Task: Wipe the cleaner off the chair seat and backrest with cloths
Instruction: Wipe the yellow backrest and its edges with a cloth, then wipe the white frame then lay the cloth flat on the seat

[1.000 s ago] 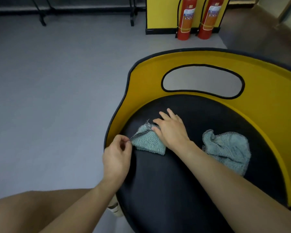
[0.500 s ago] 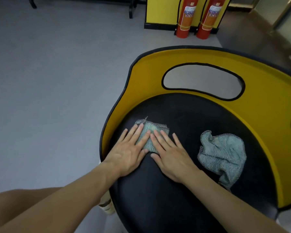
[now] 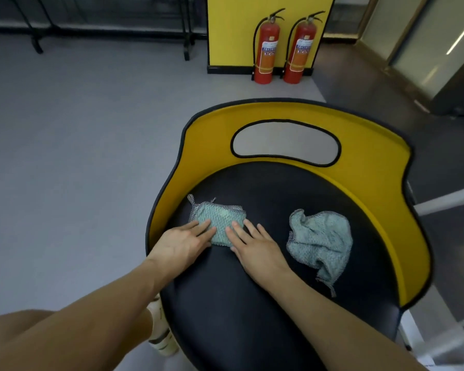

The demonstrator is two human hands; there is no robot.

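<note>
Head: left hand (image 3: 182,245), right hand (image 3: 257,249) fingertips (image 3: 235,225) seemingly pressing folded cloth (image 3: 220,216).

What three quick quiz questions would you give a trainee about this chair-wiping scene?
1. True or false: the left hand and the right hand both touch the folded cloth with straight fingers.
2. Where is the crumpled cloth? A: held in the left hand. B: lying loose on the seat. C: under the right hand.
3. How many extinguishers stand beyond the chair?

Key: 1 true; 2 B; 3 two.
</note>
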